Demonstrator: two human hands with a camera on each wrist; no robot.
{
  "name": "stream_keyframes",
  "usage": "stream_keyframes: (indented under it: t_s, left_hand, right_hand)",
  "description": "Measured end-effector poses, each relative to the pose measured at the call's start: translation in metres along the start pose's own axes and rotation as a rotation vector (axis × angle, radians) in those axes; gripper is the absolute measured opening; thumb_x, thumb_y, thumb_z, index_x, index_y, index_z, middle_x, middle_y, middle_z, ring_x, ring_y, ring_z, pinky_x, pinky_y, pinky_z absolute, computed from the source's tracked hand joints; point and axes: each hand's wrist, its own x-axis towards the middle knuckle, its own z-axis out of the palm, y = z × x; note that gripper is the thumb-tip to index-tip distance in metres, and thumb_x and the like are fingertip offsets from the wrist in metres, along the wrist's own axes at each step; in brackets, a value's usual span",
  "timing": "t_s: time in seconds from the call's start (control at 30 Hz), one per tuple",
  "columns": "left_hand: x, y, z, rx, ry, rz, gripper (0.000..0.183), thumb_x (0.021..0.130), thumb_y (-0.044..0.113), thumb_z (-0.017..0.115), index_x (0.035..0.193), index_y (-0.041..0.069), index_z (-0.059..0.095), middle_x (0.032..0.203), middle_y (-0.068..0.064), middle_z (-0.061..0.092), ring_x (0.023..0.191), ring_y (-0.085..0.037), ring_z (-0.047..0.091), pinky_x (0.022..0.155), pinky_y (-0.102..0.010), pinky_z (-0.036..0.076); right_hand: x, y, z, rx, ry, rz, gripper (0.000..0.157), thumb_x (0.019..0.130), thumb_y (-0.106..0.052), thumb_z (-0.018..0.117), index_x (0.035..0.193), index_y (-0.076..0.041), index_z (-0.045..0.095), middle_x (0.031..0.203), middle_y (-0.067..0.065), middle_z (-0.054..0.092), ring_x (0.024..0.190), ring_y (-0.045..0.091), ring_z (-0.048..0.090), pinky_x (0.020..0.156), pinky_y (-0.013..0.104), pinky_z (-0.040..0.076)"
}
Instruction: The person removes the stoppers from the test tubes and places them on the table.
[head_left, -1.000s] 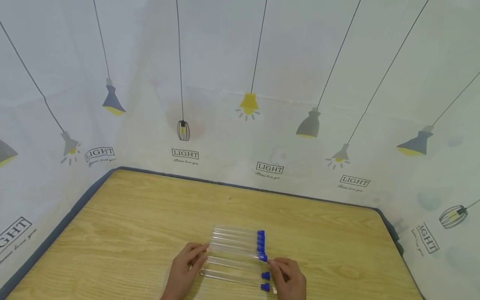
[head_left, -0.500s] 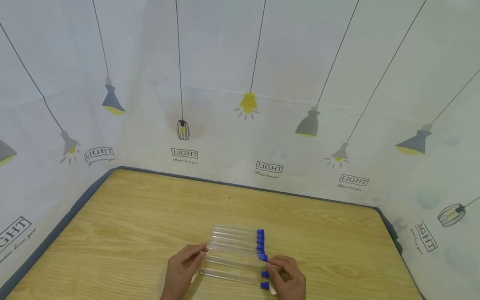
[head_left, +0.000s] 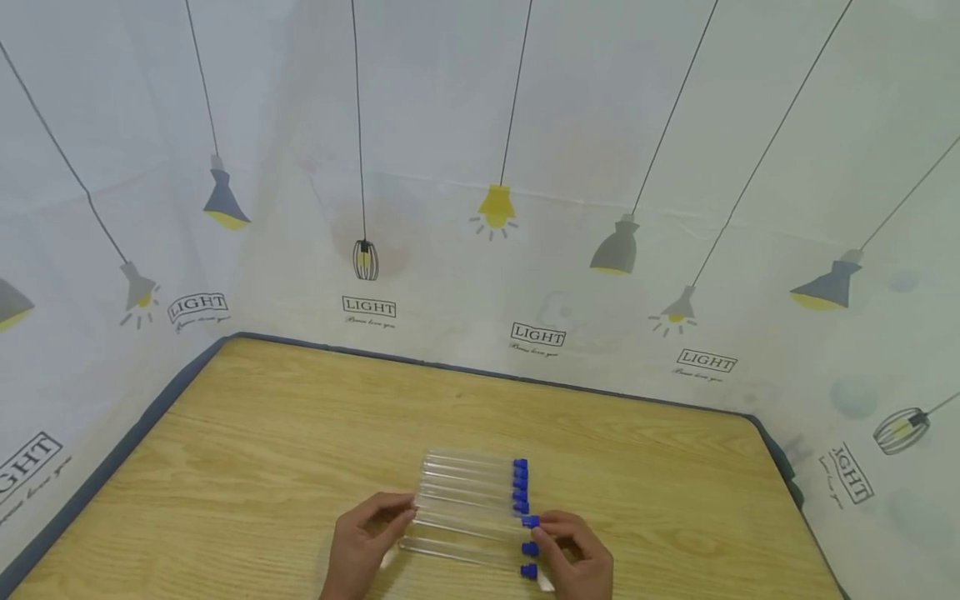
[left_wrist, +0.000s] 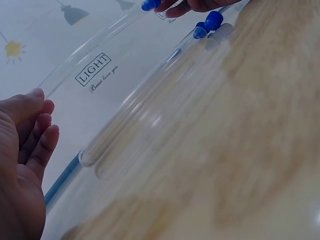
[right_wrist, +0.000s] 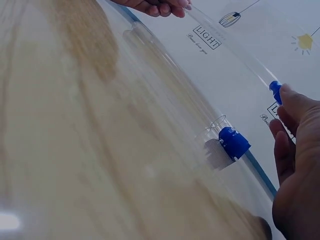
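A clear test tube (left_wrist: 100, 42) with a blue stopper (right_wrist: 275, 92) hangs just above the table, stretched between both hands. At its rounded end, the left hand (head_left: 362, 537) pinches with thumb and fingertips. The right hand (head_left: 576, 550) pinches the blue stopper at the other end. Farther back lies a close row of several stoppered test tubes (head_left: 472, 479), blue ends to the right. Nearer the person, another tube (head_left: 461, 550) lies with its blue stopper (head_left: 528, 571) beside the right hand; a second blue stopper (head_left: 530, 548) sits just beyond it.
The wood-grain table (head_left: 262, 467) has a dark blue edge (head_left: 420, 363) at the back. A white curtain-like backdrop (head_left: 442, 350) printed with lamps and the word LIGHT stands close behind and along both sides.
The held tube and its stopper have shifted slightly toward the person, away from the back row. Both hands keep their pinch, and the other tubes look unmoved.
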Motion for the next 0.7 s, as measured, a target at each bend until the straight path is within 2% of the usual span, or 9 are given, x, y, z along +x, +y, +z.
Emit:
stream_keyframes:
  t_s: [0.13, 0.23, 0.33, 0.43, 0.5, 0.57, 0.7]
  left_hand:
    - [-0.002, -0.01, -0.001, -0.046, 0.013, -0.05, 0.02, 0.081, -0.012, 0.068, 0.1, -0.008, 0.065, 0.094, -0.026, 0.065, 0.084, -0.02, 0.066, 0.075, -0.025, 0.054]
    - [-0.003, -0.01, -0.001, -0.055, 0.033, -0.09, 0.02, 0.081, -0.01, 0.069, 0.1, -0.005, 0.066, 0.094, -0.023, 0.066, 0.083, -0.022, 0.065, 0.074, -0.026, 0.055]
    - [-0.004, -0.007, -0.001, -0.049, 0.039, -0.13, 0.021, 0.08, -0.007, 0.071, 0.1, -0.002, 0.066, 0.094, -0.02, 0.066, 0.082, -0.022, 0.064, 0.072, -0.026, 0.055]
    - [-0.005, -0.003, 0.0, -0.05, 0.018, -0.159, 0.022, 0.08, -0.005, 0.073, 0.1, -0.001, 0.066, 0.093, -0.02, 0.066, 0.082, -0.023, 0.064, 0.071, -0.026, 0.055]
    - [-0.005, -0.002, -0.001, -0.051, -0.003, -0.172, 0.023, 0.08, -0.004, 0.073, 0.101, -0.002, 0.065, 0.093, -0.02, 0.065, 0.082, -0.022, 0.063, 0.071, -0.026, 0.055]
    - [-0.005, -0.001, -0.001, -0.055, -0.024, -0.174, 0.023, 0.081, -0.004, 0.072, 0.102, -0.002, 0.064, 0.093, -0.02, 0.064, 0.082, -0.021, 0.063, 0.071, -0.026, 0.055]
    - [-0.005, 0.0, -0.001, -0.051, -0.076, -0.172, 0.022, 0.081, -0.006, 0.071, 0.101, -0.001, 0.062, 0.091, -0.016, 0.063, 0.081, -0.015, 0.061, 0.071, -0.027, 0.054]
  right_hand:
    - [-0.001, -0.004, 0.002, -0.004, 0.036, 0.097, 0.011, 0.077, 0.009, 0.074, 0.083, 0.002, 0.068, 0.092, 0.015, 0.069, 0.073, 0.019, 0.067, 0.061, 0.025, 0.055]
    - [-0.002, -0.002, 0.002, -0.038, 0.028, 0.117, 0.016, 0.078, 0.002, 0.076, 0.091, 0.0, 0.067, 0.092, 0.012, 0.07, 0.073, 0.022, 0.067, 0.061, 0.027, 0.055]
    - [-0.002, 0.004, 0.001, -0.045, -0.008, 0.065, 0.027, 0.078, 0.004, 0.076, 0.103, 0.001, 0.066, 0.091, 0.012, 0.069, 0.075, 0.019, 0.066, 0.063, 0.026, 0.055]
    - [-0.001, 0.01, -0.001, -0.025, -0.058, -0.044, 0.036, 0.075, 0.012, 0.074, 0.109, 0.005, 0.064, 0.091, 0.018, 0.066, 0.081, 0.016, 0.065, 0.067, 0.025, 0.055]
    - [0.0, 0.012, -0.002, 0.002, -0.105, -0.123, 0.037, 0.074, 0.017, 0.072, 0.109, 0.009, 0.063, 0.093, 0.024, 0.063, 0.085, 0.016, 0.064, 0.069, 0.025, 0.055]
    - [0.002, 0.012, -0.002, 0.028, -0.147, -0.165, 0.034, 0.075, 0.018, 0.07, 0.108, 0.01, 0.064, 0.094, 0.025, 0.062, 0.087, 0.015, 0.063, 0.071, 0.024, 0.055]
    - [0.002, 0.01, -0.003, 0.041, -0.185, -0.178, 0.028, 0.078, 0.017, 0.069, 0.105, 0.009, 0.065, 0.093, 0.021, 0.064, 0.085, 0.017, 0.064, 0.07, 0.025, 0.055]
